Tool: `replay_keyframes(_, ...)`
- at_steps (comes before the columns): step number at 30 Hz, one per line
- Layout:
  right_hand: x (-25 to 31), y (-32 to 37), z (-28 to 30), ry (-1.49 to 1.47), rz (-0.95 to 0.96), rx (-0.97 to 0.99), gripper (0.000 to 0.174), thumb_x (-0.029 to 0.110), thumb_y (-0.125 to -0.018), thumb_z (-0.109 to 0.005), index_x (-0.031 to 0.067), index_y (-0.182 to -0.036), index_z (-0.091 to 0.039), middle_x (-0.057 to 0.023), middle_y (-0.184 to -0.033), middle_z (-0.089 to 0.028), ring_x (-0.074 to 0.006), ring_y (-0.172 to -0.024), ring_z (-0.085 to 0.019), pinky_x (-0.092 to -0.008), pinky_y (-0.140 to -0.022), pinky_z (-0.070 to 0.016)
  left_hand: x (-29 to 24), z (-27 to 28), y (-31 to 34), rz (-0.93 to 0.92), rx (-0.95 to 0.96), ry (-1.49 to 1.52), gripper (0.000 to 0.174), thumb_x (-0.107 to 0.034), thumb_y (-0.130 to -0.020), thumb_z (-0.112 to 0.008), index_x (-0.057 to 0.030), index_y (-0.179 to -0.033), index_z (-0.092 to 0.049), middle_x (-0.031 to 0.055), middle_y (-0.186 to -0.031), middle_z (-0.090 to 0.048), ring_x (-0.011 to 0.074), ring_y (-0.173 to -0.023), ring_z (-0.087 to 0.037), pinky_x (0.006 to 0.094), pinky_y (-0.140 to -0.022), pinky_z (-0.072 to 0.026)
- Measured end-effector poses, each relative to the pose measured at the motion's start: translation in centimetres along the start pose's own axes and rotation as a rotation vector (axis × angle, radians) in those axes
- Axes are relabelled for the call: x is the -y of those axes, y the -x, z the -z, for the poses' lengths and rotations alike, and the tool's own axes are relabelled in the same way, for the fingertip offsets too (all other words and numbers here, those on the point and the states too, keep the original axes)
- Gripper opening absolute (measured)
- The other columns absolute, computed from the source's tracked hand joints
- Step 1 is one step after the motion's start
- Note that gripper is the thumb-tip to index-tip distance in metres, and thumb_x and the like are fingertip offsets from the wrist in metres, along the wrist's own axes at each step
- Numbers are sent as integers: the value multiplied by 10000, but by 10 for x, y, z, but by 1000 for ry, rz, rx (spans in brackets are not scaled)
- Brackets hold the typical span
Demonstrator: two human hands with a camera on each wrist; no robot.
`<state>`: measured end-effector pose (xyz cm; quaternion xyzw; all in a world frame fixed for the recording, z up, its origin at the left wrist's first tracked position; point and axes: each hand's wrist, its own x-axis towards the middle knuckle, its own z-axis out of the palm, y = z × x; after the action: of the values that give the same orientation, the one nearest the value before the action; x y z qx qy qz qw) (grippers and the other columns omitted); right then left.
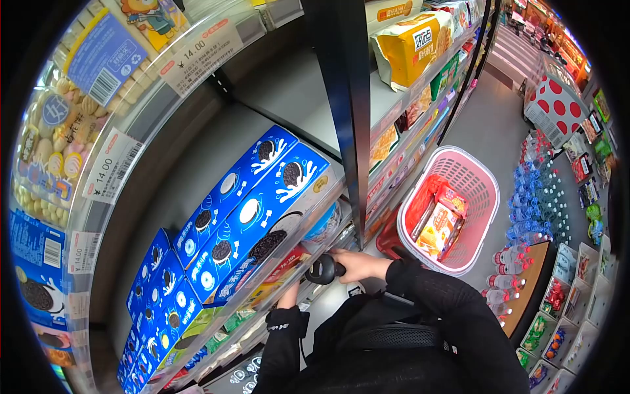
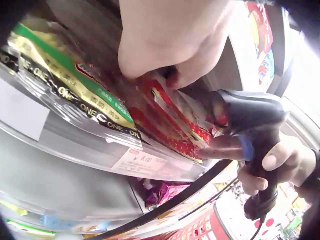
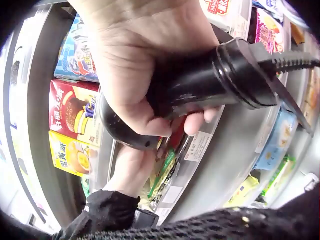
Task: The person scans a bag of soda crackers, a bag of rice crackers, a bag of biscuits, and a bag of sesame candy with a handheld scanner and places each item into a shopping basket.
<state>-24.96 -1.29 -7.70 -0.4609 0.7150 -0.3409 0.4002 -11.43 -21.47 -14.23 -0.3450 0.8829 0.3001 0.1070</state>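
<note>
My right hand (image 1: 359, 266) grips a black handheld barcode scanner (image 1: 323, 269) by its handle, fingers wrapped around it. In the left wrist view the scanner's head points at a red, shiny snack packet (image 2: 170, 125) on a shelf. My left hand (image 2: 172, 37) reaches in over that packet and pinches its upper edge between thumb and finger. Beside it lies a green, gold and black packet (image 2: 75, 95). A cable (image 3: 292, 64) runs from the handle's end. From the head view, the left hand is partly hidden by the scanner and shelf edge.
Blue cookie boxes (image 1: 246, 217) fill the shelf above my hands, behind a clear shelf lip. A dark upright post (image 1: 344, 85) divides the shelving. Right of my hands stands a pink basket (image 1: 485, 197) with red and orange packets. Bottles (image 1: 508, 269) stand farther right.
</note>
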Motion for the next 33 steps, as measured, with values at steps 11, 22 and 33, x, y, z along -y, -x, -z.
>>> replay_keyframes(11,4,4,2,138,-18,-55,434,192,-589,-624,38,-981,-516,-263,-1252,-292,-357,-1044,-436,-356,-853,-383,-15,-19,-9,-191,-261,27,439,-362,-825,-414,-90,-1168,-383,171,-1210,-386,299,-1132,-349,409,-935,-274)
replay_keyframes(22,-29,141,28,46,79,21,443,145,-572,-598,-1,-977,-495,-164,-945,-524,-297,-870,-526,-353,-721,-421,-71,-31,91,-452,-542,347,288,-59,-777,-485,15,-1053,-455,159,-962,-528,257,-877,-525,329,-775,-402)
replay_keyframes(33,-73,352,63,-248,-278,-325,431,70,-571,-587,9,-988,-497,-146,-828,-576,-226,-780,-556,-299,-721,-429,-161,-114,159,-476,455,292,283,-114,-800,-501,-27,-1069,-483,85,-911,-567,157,-839,-544,270,-730,-433)
